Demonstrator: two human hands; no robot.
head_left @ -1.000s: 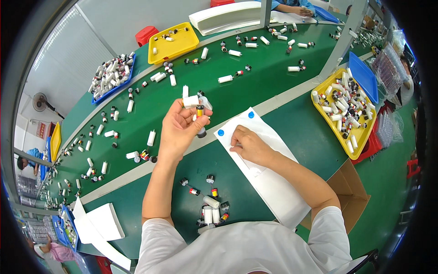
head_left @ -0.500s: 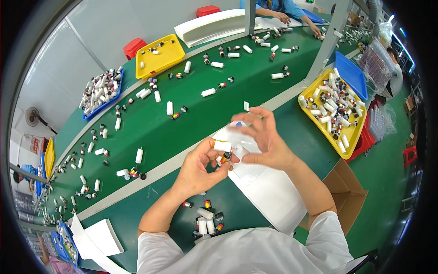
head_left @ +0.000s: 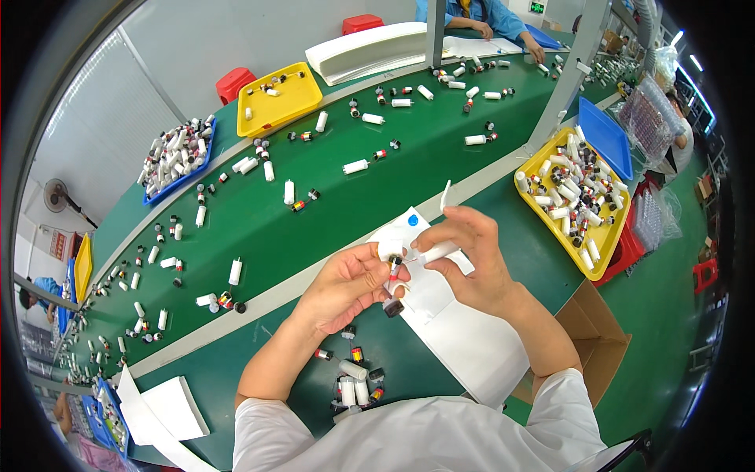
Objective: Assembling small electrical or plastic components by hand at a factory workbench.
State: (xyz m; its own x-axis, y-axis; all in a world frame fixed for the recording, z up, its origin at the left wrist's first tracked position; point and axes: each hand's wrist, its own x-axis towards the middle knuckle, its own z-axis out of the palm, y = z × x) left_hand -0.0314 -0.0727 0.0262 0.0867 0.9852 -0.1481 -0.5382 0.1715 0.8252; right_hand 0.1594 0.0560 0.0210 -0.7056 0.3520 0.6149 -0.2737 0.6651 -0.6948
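Observation:
My left hand [head_left: 350, 287] pinches a small red, yellow and black cylindrical part [head_left: 393, 269], with a white piece [head_left: 388, 249] above it and a black cap [head_left: 393, 307] hanging below. Close by on the right, the curled fingers and thumb of my right hand [head_left: 476, 259] close around a white cylinder [head_left: 437, 252]. A thin white strip [head_left: 446, 195] sticks up from the right fingertips. Thin wires seem to run between the parts, but the fingers partly hide them. Beneath both hands lies a white sheet [head_left: 464, 338] with a blue dot [head_left: 413, 221].
Several similar parts [head_left: 358, 385] lie near my body. The green conveyor belt [head_left: 259, 212] beyond carries scattered ones. A yellow tray [head_left: 609, 250] of parts stands right, above a cardboard box [head_left: 598, 334]. A co-worker's hand [head_left: 535, 52] works across the belt.
My right hand has lowered and closed on the white cylinder, the strip now at its fingertips. My left hand has turned slightly, bringing the black cap into sight. Parts on the belt have shifted slightly left.

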